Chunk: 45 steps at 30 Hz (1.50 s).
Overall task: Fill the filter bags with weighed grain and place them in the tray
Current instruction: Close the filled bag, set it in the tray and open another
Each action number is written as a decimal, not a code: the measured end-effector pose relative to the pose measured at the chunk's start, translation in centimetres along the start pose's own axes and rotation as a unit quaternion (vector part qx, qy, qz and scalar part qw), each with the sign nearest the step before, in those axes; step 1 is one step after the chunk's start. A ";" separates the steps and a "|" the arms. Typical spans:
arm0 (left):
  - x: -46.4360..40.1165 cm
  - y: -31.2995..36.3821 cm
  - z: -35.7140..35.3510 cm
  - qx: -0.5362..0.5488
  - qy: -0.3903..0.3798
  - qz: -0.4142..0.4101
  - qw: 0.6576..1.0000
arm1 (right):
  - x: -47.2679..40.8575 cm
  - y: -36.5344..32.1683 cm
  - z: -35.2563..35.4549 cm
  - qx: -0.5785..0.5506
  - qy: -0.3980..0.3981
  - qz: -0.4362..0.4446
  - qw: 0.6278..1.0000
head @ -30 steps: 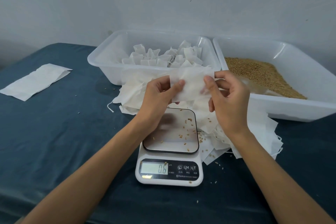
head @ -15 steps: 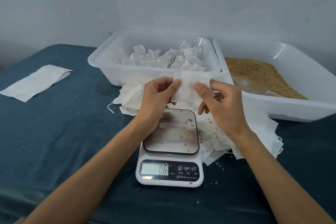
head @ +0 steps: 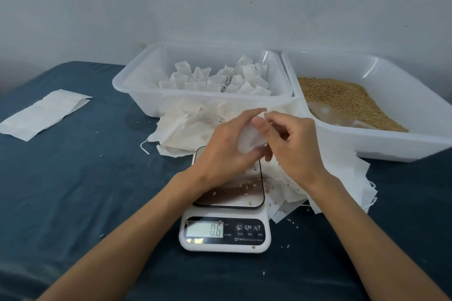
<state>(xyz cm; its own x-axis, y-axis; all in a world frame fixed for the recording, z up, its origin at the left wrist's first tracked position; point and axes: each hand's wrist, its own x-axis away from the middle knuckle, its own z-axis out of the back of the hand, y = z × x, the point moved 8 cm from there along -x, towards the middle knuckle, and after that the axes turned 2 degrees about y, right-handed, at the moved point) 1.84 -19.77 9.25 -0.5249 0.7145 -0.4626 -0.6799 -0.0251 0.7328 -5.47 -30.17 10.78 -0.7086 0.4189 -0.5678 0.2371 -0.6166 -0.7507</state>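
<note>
Dark blue cloth underlies the scale. Both hands have drawn together: left hand and right hand now pinch the filter bag, likely opening it for filling.

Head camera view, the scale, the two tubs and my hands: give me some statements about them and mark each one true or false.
1. Both hands hold one white filter bag above the scale. True.
2. The scale display reads zero. False: it shows 0.6.
3. The loose grain lies in the right tub. True.
4. The left tub stands empty. False: filled bags sit inside it.
5. Stray grains lie on the scale's plate. True.
6. The left hand rests flat on the cloth. False: its fingers grip the bag, as does the right hand.
</note>
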 end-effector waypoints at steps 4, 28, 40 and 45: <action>-0.2 0.5 1.2 0.015 0.025 -0.005 1.000 | -0.3 -1.1 1.9 -0.024 0.040 0.043 0.998; 1.3 -1.5 0.2 0.344 -0.027 0.109 0.932 | -5.2 14.7 18.8 0.499 -0.250 -0.340 0.757; 1.0 -1.6 1.0 0.343 0.007 0.120 0.932 | -8.9 14.7 22.3 0.631 -0.042 -0.269 0.726; 1.0 -1.7 0.9 0.336 0.002 0.119 0.934 | -9.7 15.4 20.2 0.653 -0.132 -0.256 0.700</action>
<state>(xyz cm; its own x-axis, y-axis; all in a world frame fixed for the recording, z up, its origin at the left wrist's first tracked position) 2.93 -18.39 7.95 -0.6232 0.7420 -0.2471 -0.0695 0.2622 0.9625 -8.35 -57.22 11.54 -0.6178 0.7762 -0.1256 -0.7809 -0.5868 0.2142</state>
